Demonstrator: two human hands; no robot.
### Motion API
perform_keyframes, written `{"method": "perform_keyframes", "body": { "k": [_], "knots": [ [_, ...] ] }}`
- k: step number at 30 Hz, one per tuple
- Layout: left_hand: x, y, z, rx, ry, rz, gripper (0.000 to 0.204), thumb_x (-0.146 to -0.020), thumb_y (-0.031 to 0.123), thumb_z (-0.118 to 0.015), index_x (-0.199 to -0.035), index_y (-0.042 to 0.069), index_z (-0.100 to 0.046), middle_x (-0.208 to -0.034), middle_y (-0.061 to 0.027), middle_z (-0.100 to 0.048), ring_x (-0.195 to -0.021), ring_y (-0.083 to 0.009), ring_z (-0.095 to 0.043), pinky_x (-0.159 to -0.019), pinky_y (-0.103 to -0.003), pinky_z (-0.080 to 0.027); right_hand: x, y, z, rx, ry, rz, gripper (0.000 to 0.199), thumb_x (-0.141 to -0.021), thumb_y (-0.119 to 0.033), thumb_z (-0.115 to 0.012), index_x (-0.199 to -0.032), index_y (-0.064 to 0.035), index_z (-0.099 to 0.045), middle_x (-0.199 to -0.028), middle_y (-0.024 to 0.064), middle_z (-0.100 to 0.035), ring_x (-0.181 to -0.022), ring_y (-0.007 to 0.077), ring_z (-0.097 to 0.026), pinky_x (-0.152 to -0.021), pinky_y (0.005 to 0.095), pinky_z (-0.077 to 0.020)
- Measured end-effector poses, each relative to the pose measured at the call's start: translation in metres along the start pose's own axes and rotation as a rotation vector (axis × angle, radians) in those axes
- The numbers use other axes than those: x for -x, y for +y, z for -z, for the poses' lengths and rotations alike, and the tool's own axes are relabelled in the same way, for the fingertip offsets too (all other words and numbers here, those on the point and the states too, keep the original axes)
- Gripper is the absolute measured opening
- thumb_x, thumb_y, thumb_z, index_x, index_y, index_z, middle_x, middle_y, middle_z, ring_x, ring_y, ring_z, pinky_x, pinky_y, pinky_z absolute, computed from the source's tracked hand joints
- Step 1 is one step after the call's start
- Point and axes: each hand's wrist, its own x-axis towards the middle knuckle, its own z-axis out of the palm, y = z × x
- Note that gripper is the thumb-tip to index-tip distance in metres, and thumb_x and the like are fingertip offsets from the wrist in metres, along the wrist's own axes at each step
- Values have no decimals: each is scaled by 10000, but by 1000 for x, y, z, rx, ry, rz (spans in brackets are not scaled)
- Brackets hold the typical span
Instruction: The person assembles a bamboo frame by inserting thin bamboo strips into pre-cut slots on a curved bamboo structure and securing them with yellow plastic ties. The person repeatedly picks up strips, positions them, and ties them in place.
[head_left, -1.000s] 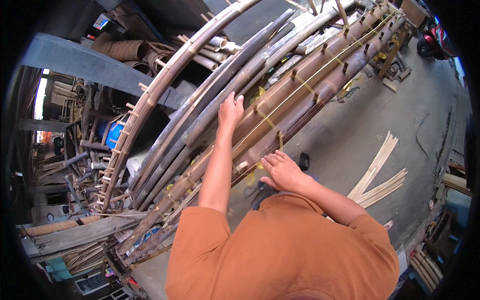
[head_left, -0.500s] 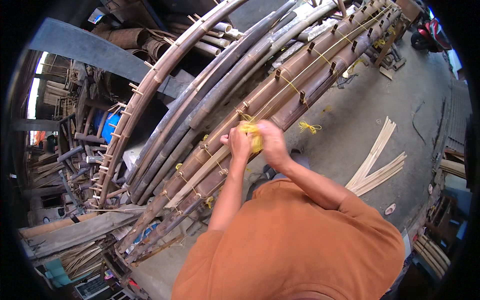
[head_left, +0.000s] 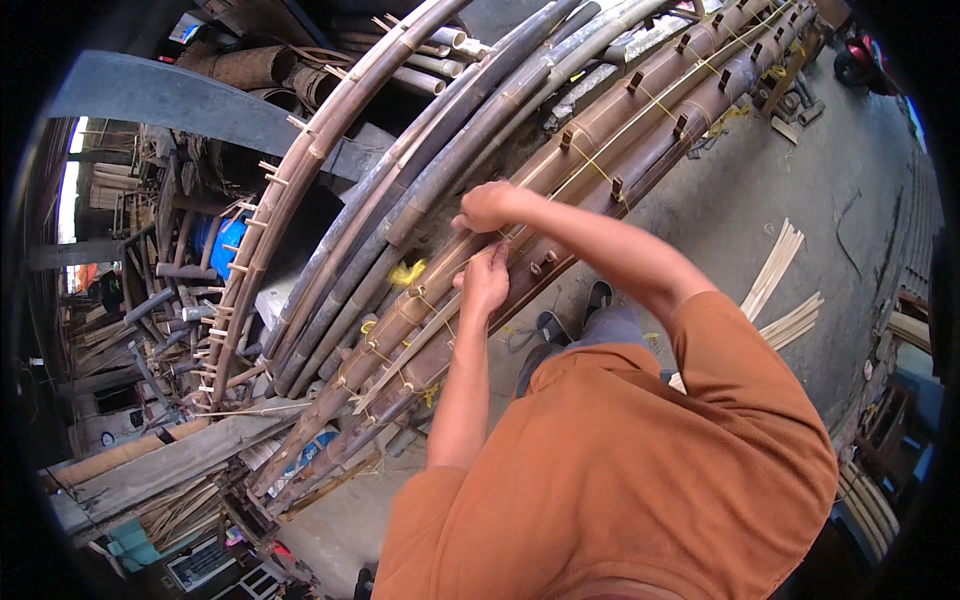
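Two long brown bamboo poles run side by side from lower left to upper right, short pegs standing up from them and yellow string lashed across. Over the poles, my left hand is closed in a pinch on thin yellow string. My right hand makes a fist just beyond it, above the far pole, seemingly on the same string; its fingers are mostly hidden. A loose yellow string bundle lies at the far pole's outer side, left of my hands. A pale bamboo strip lies lengthwise between the poles.
Curved bamboo with pegs and several grey poles lie beyond. Split bamboo strips rest on the concrete floor to the right. Wood scraps are heaped at left. A red motorcycle stands at far right.
My hands have separated from the yellow bundle they held together. The bundle is now beyond the far pole, and my right hand has moved up and left across the poles. The view has shifted slightly.
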Motion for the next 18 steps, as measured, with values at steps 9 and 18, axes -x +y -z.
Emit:
{"method": "perform_keyframes", "body": {
  "k": [9, 18],
  "knots": [
    [1, 8, -3, -183, 83, -12, 314, -1010, 348, -436, -1064, 170, -689, -916, -110, -697, -876, -262, -647, -856, -411, -315, 203, -14, -82, -345, -135, 271, 310, -919, -290, -561, -778, -34, -663, -706, 191, -643, -679, 404, -632, -665, 457, -513],
    [-112, 22, 41, 596, 273, -62, 295, -1014, 180, -473, -944, -19, -679, -738, -76, -673, -700, -146, -634, -651, -289, -487, 191, -5, -123, -873, -103, 122, 313, -936, -308, -571, -919, -13, -675, -823, 201, -669, -767, 339, -644, -705, 424, -487]
  ]
}}
